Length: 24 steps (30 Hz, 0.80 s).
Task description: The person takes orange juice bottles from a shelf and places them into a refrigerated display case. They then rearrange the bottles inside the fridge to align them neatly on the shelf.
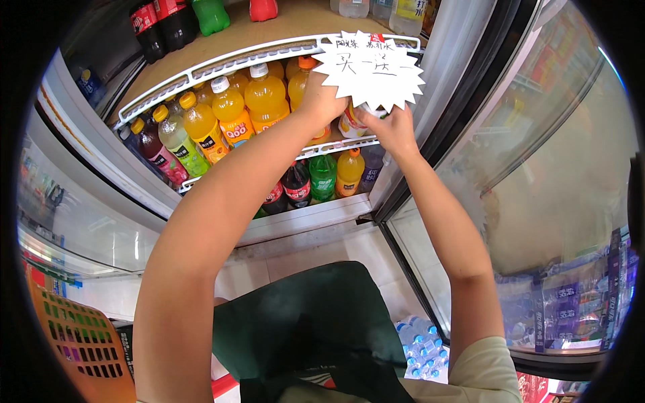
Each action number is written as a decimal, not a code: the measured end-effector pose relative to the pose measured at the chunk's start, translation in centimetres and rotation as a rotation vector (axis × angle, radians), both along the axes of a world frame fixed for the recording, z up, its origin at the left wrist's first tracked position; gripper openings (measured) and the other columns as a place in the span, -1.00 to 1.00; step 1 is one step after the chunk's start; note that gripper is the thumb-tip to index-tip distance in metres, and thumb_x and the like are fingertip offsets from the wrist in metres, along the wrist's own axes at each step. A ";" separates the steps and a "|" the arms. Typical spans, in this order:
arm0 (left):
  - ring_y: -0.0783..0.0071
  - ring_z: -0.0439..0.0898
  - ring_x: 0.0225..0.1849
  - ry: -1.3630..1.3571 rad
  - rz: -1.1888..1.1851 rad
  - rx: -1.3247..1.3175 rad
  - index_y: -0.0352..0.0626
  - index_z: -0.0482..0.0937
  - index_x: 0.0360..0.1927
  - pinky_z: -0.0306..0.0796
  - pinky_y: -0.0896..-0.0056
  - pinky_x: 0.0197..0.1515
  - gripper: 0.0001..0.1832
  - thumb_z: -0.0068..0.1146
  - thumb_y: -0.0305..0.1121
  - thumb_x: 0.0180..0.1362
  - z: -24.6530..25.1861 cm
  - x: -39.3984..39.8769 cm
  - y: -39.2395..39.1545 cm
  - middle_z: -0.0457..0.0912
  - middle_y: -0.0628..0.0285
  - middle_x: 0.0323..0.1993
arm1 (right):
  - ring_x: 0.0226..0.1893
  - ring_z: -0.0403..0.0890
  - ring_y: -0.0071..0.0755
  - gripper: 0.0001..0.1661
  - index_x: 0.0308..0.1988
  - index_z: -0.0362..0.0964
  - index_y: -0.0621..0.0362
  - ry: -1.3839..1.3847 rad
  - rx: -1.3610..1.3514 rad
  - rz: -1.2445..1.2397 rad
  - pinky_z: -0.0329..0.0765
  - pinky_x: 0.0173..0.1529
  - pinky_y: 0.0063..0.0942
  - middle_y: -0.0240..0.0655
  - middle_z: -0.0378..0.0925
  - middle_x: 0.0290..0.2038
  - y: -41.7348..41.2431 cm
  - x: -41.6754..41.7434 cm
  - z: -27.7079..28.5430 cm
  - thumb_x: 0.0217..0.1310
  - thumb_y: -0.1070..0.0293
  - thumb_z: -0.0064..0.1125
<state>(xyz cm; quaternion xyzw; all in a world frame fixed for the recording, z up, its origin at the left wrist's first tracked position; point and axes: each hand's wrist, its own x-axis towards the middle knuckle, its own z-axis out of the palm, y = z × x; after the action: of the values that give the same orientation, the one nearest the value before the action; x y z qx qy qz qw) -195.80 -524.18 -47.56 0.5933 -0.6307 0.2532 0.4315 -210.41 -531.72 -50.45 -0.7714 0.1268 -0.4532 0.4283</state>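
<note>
Both my hands reach into a drinks cooler at the right end of its middle shelf. My left hand (322, 103) is beside orange drink bottles, its fingers partly hidden behind a white starburst paper sign (373, 83) with handwriting. My right hand (390, 128) touches a white container with red and yellow print (351, 123), just under the sign; whether it grips it is unclear. To the left stand a Qoo orange drink bottle (236, 130), a yellow-green juice bottle (184, 146) and a dark red juice bottle (161, 153).
A white wire shelf rail (227, 65) crosses above the bottles. The glass cooler door (544, 151) stands open at right. Below are a cola bottle (296, 185) and a green bottle (323, 176). An orange plastic basket (80, 342) is at lower left; packed water bottles (423, 347) lie on the floor.
</note>
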 end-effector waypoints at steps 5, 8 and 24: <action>-0.12 0.53 -0.10 0.289 -0.016 0.191 -0.27 0.52 -0.08 0.44 0.11 -0.09 -0.68 0.01 -0.56 0.03 -1.5 -1.2 1.7 0.53 -0.17 -0.11 | -0.20 0.62 -0.19 -0.62 -0.19 0.54 0.22 -0.034 -0.254 -0.149 0.53 -0.10 -0.36 -0.22 0.61 -0.20 -3.2 2.8 -1.6 -0.07 0.31 0.36; 0.00 0.49 0.07 0.494 -0.069 0.251 -0.32 0.38 0.10 0.41 0.22 0.06 -0.57 -0.04 -0.64 0.10 -4.7 -1.6 2.9 0.48 -0.14 0.03 | -0.20 0.62 -0.15 -0.66 -0.17 0.55 0.18 0.024 -0.432 -0.297 0.54 -0.09 -0.33 -0.22 0.61 -0.20 -4.0 4.5 -2.2 0.00 0.29 0.29; 0.16 0.30 0.31 0.936 -0.225 0.417 -0.17 0.02 0.39 0.26 0.38 0.24 -0.29 -0.11 -0.73 0.15 -12.0 -2.5 4.7 0.23 -0.03 0.32 | -0.02 0.49 0.06 -0.17 0.13 0.21 0.28 0.042 -0.166 -0.516 0.43 0.06 -0.22 -0.01 0.46 -0.02 -0.4 4.7 -9.9 -0.11 0.26 0.43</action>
<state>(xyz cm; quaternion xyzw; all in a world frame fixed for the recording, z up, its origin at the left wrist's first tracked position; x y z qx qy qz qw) -198.28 -519.49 -59.52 0.6447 -0.4672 -0.2180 0.5644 -205.71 -532.09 -60.36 -0.7553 0.2905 -0.5400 0.2313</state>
